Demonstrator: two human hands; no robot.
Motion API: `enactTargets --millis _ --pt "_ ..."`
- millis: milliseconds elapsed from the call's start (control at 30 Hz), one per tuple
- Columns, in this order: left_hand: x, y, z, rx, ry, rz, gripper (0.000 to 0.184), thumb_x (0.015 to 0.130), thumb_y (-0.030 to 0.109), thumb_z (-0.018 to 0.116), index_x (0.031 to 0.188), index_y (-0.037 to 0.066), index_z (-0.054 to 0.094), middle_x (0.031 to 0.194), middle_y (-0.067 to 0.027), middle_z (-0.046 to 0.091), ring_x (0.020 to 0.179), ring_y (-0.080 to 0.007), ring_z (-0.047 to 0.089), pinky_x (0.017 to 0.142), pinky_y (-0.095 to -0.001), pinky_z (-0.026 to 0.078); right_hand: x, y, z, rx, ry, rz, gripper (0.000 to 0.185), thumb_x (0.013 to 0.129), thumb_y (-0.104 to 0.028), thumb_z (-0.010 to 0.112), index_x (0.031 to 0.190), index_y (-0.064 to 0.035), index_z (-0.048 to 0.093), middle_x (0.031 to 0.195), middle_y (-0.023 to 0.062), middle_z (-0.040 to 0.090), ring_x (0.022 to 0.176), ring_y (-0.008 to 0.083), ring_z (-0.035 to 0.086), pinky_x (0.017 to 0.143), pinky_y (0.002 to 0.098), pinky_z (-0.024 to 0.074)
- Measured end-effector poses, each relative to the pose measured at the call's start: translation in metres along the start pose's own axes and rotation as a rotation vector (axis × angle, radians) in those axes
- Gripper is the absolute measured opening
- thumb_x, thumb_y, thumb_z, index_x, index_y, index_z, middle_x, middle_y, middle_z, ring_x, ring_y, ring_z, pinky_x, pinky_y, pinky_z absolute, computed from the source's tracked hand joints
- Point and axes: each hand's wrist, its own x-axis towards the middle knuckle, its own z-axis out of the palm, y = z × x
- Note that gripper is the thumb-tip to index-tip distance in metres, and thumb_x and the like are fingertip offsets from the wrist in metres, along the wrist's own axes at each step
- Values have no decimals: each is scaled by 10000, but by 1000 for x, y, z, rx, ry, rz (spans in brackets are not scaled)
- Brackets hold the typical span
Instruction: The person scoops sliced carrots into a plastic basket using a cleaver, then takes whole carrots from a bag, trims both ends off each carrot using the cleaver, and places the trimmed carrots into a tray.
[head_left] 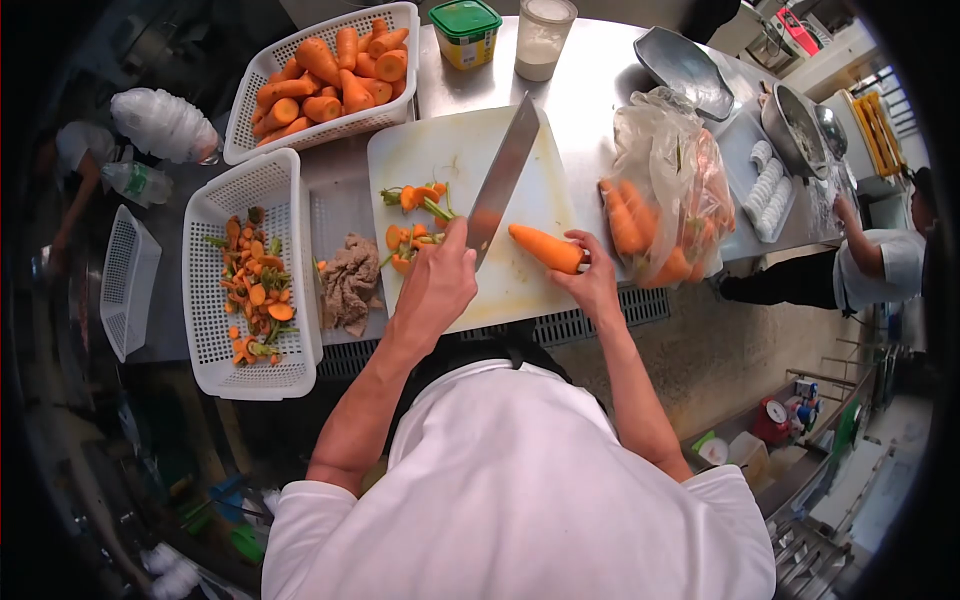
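1 knife in the left hand, 1 carrot in the right hand

The left hand's fingers are closed around the knife's handle, hiding it; the broad blade slants up and away over the white cutting board. The right hand's fingers and thumb grip the carrot by its thick end, over the board's right side, narrow tip toward the blade. Whether the carrot touches the board, I cannot tell.

Trimmed carrot ends, some with green stems, lie on the board's left side, near the left hand. A crumpled brown cloth sits between the board and a white basket of orange and green scraps. Beyond, a 2nd basket is heaped with whole carrots. 2 containers, a green-lidded tub and a jar of pale contents, stand past the board. To the right, a plastic bag holds more carrots. Farther right, 1 other person wears a white top.
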Motion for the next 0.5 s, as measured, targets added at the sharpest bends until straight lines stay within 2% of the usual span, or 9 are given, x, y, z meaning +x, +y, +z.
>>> enactTargets --millis 67,133,167,367,467,500 --pt "4 7 -1 9 8 37 308 945 68 567 1214 -64 498 725 -298 605 766 -501 624 666 -532 459 3 2 -1 -12 -12 -23 572 643 -80 873 1180 -42 678 1042 85 706 989 208 662 919 342 524" --pt "8 12 0 43 0 43 262 951 83 565 1162 -51 487 744 -309 612 787 -505 629 675 -541 465 3 1 0 -13 -7 -121 540 612 -10 843 1131 -36 694 1017 117 684 933 255 668 833 331 557" --pt "10 11 4 43 -5 43 262 951 83 565 1162 -51 487 744 -309 612 787 -505 629 675 -541 465 3 1 1 -14 -6 -116 540 612 -10 843 1131 -36 694 1017 117 684 933 255 668 833 331 557" --pt "31 -44 74 120 -112 -4 217 945 87 542 1118 -10 456 811 -338 625 835 -532 628 711 -579 480 5 13 10 27 11 -147 541 598 1 836 1121 -38 705 986 111 673 878 232 651 797 321 562" --pt "36 -49 77 74 -73 -9 267 931 90 551 1163 -4 458 825 -338 625 847 -539 624 715 -593 477 9 13 5 65 5 -131 529 616 -6 852 1124 -38 710 970 77 694 863 191 661 759 302 563" --pt "33 -51 75 84 -91 -21 243 923 75 544 1133 -13 462 842 -324 640 855 -528 630 721 -580 486 10 3 0 168 6 -3 511 640 -24 869 1126 -29 708 963 67 702 852 169 663 737 289 560"
